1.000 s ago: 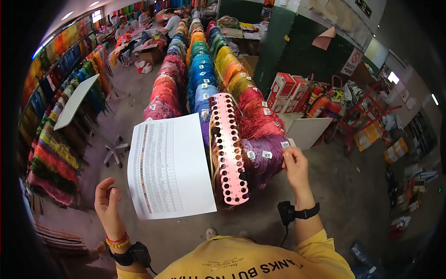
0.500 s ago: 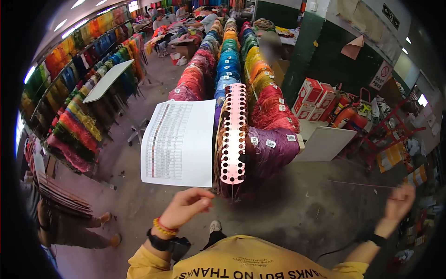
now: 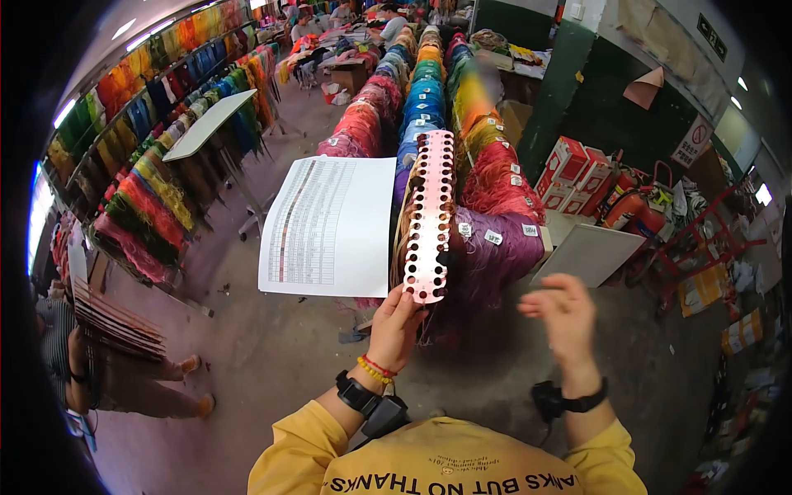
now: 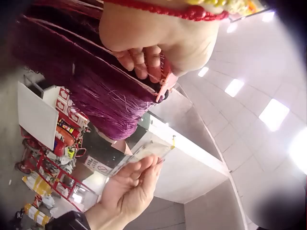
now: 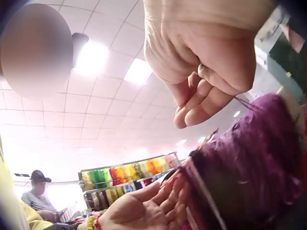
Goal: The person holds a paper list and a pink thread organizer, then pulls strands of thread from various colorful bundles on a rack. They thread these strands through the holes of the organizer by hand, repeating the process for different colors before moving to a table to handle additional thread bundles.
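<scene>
Our left hand [image 3: 393, 334] pinches the long pink hole-punched card [image 3: 431, 216] | right hand [image 3: 565, 320] curled, contents we cannot tell | risk: tugging could snag loose purple yarn [image 3: 502, 257]

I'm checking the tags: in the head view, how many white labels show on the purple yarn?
3: the left label beside the pink card, the middle label, and the right label, farthest from the card. Others may be hidden.

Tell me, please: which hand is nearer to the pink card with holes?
Left. The left hand pinches the lower end of the pink card; the right hand is to its right, not touching.
</scene>
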Demonstrator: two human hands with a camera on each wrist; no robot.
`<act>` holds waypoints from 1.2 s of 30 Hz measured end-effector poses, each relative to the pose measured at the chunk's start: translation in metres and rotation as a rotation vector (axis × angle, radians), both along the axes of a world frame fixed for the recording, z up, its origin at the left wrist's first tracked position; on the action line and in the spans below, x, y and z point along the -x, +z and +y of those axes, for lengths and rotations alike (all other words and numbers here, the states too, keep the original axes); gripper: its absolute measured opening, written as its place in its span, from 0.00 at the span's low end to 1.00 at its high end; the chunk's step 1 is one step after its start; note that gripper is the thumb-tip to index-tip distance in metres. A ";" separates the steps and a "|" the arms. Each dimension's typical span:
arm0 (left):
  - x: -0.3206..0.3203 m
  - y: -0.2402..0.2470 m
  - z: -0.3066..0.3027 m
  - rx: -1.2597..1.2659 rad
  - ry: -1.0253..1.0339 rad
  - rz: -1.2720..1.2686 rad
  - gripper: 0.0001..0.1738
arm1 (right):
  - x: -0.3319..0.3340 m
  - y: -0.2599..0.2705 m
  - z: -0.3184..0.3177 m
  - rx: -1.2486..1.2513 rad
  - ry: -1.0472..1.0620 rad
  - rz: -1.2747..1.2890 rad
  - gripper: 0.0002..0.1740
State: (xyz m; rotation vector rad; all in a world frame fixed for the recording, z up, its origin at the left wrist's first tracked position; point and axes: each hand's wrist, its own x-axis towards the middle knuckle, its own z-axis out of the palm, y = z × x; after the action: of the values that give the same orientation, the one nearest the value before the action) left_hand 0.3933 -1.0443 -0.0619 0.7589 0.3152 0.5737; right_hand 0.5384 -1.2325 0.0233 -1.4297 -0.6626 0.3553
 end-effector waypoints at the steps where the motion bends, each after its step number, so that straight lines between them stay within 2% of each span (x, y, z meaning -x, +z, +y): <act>1: -0.003 0.000 -0.002 0.038 0.014 -0.036 0.18 | 0.011 -0.002 0.021 0.025 0.095 0.061 0.10; 5: -0.010 -0.001 -0.005 0.124 -0.024 -0.080 0.16 | 0.022 -0.014 0.072 0.123 0.257 0.094 0.08; 11: -0.021 -0.010 -0.006 0.116 -0.078 -0.094 0.19 | 0.023 -0.016 0.105 0.346 0.060 -0.744 0.06; 15: -0.025 0.003 -0.002 0.147 -0.014 -0.139 0.18 | 0.024 -0.012 0.113 0.498 -0.021 -0.935 0.06; 18: -0.030 -0.007 0.009 0.301 -0.061 -0.194 0.16 | 0.024 -0.014 0.116 0.587 -0.032 -1.036 0.06; 21: -0.036 -0.019 0.005 0.246 -0.040 -0.136 0.14 | 0.027 -0.010 0.114 0.678 -0.016 -1.147 0.07; 27: -0.039 -0.024 0.007 0.249 -0.016 -0.079 0.11 | 0.031 -0.011 0.116 0.644 0.027 -1.187 0.06; 36: -0.030 -0.030 0.006 0.328 -0.007 -0.106 0.03 | 0.024 -0.015 0.113 0.618 0.104 -1.054 0.06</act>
State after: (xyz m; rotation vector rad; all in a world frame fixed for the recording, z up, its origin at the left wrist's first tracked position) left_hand 0.4231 -1.0379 -0.0922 0.4119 0.2991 0.5366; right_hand 0.5146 -1.1196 0.0084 -2.1724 -1.5707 -0.1839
